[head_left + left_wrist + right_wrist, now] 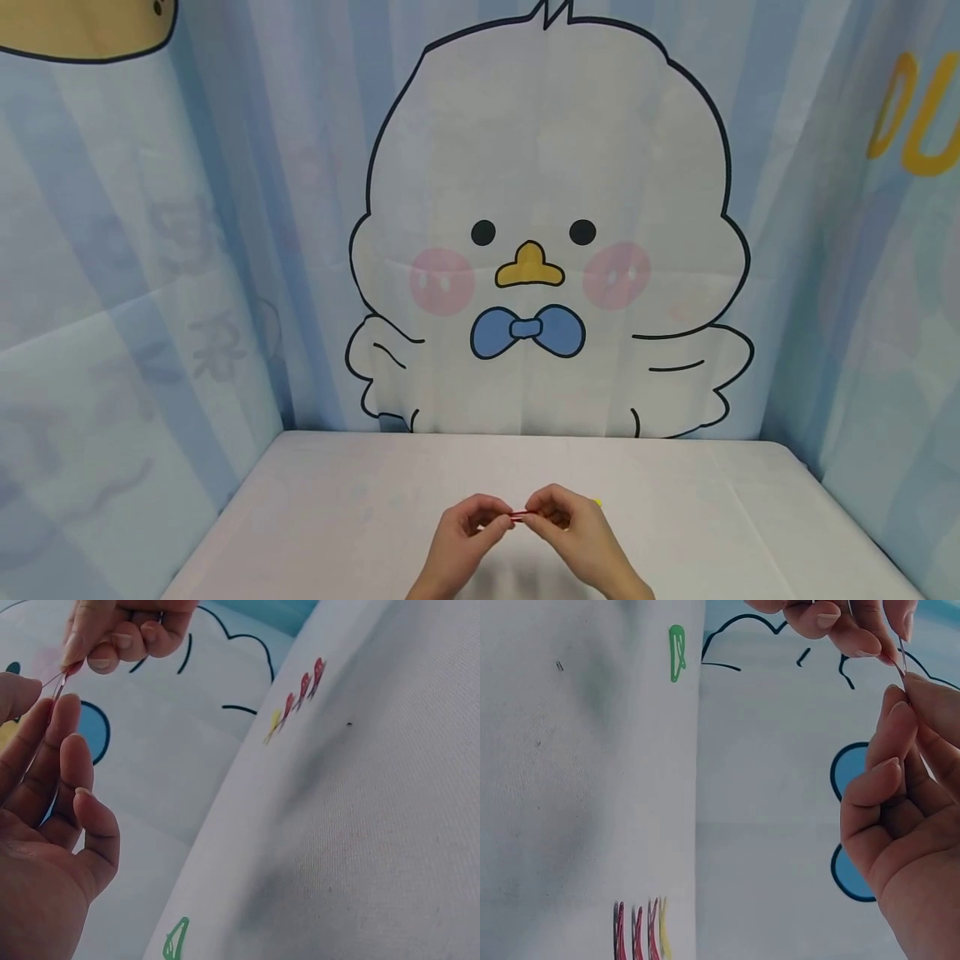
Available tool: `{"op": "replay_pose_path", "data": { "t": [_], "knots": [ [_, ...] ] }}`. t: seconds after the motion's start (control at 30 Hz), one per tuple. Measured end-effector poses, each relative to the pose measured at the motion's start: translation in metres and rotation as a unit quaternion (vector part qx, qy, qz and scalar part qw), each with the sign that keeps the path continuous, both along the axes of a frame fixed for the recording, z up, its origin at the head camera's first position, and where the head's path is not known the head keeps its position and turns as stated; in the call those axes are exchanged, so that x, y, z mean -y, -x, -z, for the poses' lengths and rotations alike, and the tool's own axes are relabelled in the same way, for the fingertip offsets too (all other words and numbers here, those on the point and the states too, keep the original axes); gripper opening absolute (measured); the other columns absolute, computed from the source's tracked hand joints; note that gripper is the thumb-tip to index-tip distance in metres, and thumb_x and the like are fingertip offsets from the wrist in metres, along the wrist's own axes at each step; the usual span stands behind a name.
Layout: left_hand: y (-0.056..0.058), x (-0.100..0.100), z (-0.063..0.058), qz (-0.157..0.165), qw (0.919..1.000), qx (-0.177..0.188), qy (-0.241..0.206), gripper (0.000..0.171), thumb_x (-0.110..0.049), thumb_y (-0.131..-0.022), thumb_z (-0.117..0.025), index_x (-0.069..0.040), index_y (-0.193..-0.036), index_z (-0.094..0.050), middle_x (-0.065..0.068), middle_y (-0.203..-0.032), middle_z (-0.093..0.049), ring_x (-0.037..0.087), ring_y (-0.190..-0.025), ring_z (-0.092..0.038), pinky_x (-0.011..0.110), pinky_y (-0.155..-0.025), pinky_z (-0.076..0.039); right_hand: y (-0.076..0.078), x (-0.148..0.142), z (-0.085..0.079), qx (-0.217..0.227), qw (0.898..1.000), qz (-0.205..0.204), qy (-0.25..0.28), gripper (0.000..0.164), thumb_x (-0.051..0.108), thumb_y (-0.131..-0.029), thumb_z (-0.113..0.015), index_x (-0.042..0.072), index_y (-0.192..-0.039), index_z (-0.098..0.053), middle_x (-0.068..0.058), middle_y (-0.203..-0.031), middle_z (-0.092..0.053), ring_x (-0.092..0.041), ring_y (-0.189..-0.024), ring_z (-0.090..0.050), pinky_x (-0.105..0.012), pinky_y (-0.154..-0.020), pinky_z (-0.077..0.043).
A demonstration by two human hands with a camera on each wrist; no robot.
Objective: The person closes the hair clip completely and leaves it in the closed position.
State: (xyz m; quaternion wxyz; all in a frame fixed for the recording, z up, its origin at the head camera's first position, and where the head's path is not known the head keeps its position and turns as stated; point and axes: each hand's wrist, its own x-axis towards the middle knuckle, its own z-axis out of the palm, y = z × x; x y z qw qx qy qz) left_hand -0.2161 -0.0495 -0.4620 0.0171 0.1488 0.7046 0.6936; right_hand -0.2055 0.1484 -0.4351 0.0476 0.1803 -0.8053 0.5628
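Both hands meet above the table, pinching a small red snap hair clip [522,516] between them. My left hand [461,542] holds one end with its thumb and fingertips. My right hand [581,537] pinches the other end, also between thumb and fingers. Seen from the left wrist, the clip [62,684] has its thin metal prongs spread apart, and the right hand [127,634] is at its red, wider end. From the right wrist, the left hand's fingers [866,643] come down on it from the top. Fingertips cover much of the clip.
On the white table [337,500] lie several red hair clips [303,686] in a row, with a yellow hair clip [272,726] beside them. A green hair clip [676,654] lies apart from that row. Behind stands a curtain [540,150] printed with a chick.
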Motion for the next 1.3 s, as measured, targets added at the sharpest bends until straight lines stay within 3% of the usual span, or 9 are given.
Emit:
{"op": "replay_pose_path", "data": {
  "t": [0.27,0.67,0.87,1.1,1.3],
  "knots": [
    [0.001,0.000,0.000,-0.013,0.9999,-0.001,0.007,0.022,-0.014,-0.095,-0.070,0.004,-0.107,-0.069,0.006,-0.096,-0.071,0.019,-0.089,-0.066,0.028,-0.073,-0.051,0.000,0.003,0.002,-0.018,1.000,0.022,-0.006,0.011,0.016,-0.091,-0.076,0.009,-0.095,-0.069,0.003,-0.086,-0.069,-0.011,-0.070,-0.063,-0.026,-0.064,-0.052],
    [-0.001,-0.004,0.003,-0.052,0.9984,-0.010,0.017,0.014,-0.012,-0.092,-0.073,-0.001,-0.100,-0.072,0.004,-0.090,-0.070,0.018,-0.083,-0.063,0.027,-0.069,-0.050,-0.004,0.008,0.005,-0.082,0.996,0.046,-0.011,0.009,0.014,-0.088,-0.079,0.013,-0.088,-0.070,0.007,-0.079,-0.068,-0.006,-0.064,-0.059,-0.025,-0.059,-0.050],
    [-0.002,-0.005,0.004,-0.063,0.9979,-0.008,0.007,0.012,-0.008,-0.090,-0.074,0.000,-0.098,-0.072,0.004,-0.086,-0.069,0.016,-0.079,-0.062,0.026,-0.068,-0.050,-0.003,0.010,0.011,-0.124,0.991,0.044,0.002,0.009,0.006,-0.087,-0.079,0.011,-0.086,-0.070,0.006,-0.075,-0.067,-0.005,-0.060,-0.055,-0.025,-0.055,-0.048],
    [0.000,-0.008,0.008,-0.073,0.9971,0.002,0.019,0.008,-0.002,-0.088,-0.072,0.001,-0.096,-0.072,0.004,-0.083,-0.067,0.013,-0.072,-0.056,0.024,-0.062,-0.045,-0.002,0.009,0.009,-0.092,0.995,0.039,-0.024,0.009,0.007,-0.088,-0.078,0.010,-0.085,-0.070,0.008,-0.076,-0.065,-0.005,-0.061,-0.053,-0.024,-0.056,-0.048],
    [0.000,-0.010,0.009,-0.077,0.9968,0.000,0.023,0.007,0.001,-0.088,-0.071,0.002,-0.095,-0.071,0.003,-0.080,-0.065,0.012,-0.068,-0.053,0.023,-0.059,-0.043,-0.001,0.009,0.009,-0.092,0.994,0.040,-0.038,0.011,0.007,-0.088,-0.077,0.011,-0.084,-0.068,0.008,-0.075,-0.064,-0.005,-0.061,-0.052,-0.025,-0.055,-0.048]
  ]
}}
